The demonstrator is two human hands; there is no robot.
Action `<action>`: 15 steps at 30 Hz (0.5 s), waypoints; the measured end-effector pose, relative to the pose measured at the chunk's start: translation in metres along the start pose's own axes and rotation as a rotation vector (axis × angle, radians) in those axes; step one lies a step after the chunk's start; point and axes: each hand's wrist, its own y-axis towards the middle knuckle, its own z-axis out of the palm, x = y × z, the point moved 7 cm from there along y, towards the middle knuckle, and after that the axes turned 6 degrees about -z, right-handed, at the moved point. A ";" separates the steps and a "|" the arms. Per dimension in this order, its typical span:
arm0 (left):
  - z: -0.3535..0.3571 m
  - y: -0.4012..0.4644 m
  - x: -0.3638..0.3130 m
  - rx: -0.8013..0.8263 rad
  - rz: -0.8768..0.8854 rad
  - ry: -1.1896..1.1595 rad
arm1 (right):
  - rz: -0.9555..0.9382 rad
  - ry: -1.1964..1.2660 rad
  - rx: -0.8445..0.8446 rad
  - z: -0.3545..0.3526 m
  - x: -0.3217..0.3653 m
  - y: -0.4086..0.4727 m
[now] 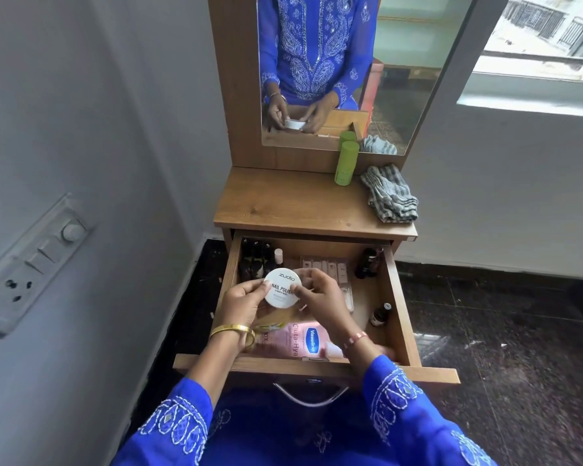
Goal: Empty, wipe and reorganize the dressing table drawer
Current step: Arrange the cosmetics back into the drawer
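The wooden drawer [398, 297] of the dressing table stands pulled out. Over its middle, my left hand [241, 304] and my right hand [320, 297] both hold a round white nail polish remover tub [281, 290], lid facing up. Below my hands lies a pink Vaseline bottle [303, 341] on its side. Dark nail polish bottles [254, 258] stand at the drawer's back left, a row of pale boxed items [327, 269] in the middle, a dark bottle [367, 262] at the back right, and a small brown bottle [379, 314] on the right.
On the table top [283, 203] stand a green cylindrical container [345, 163] and a folded grey striped cloth [389, 195]. A mirror [401, 79] rises behind. A switch panel [34, 260] is on the left wall. Dark stone floor [502, 331] lies to the right.
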 end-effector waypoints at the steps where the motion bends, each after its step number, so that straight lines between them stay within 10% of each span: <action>1: -0.003 0.000 0.001 -0.016 0.004 0.001 | 0.054 0.077 0.005 0.002 -0.004 0.000; 6: -0.025 -0.001 -0.013 -0.197 0.164 -0.070 | 0.277 0.328 -0.021 0.013 -0.014 0.005; 15: -0.041 0.004 -0.011 -0.269 0.148 -0.283 | 0.300 -0.020 0.032 0.047 -0.028 0.028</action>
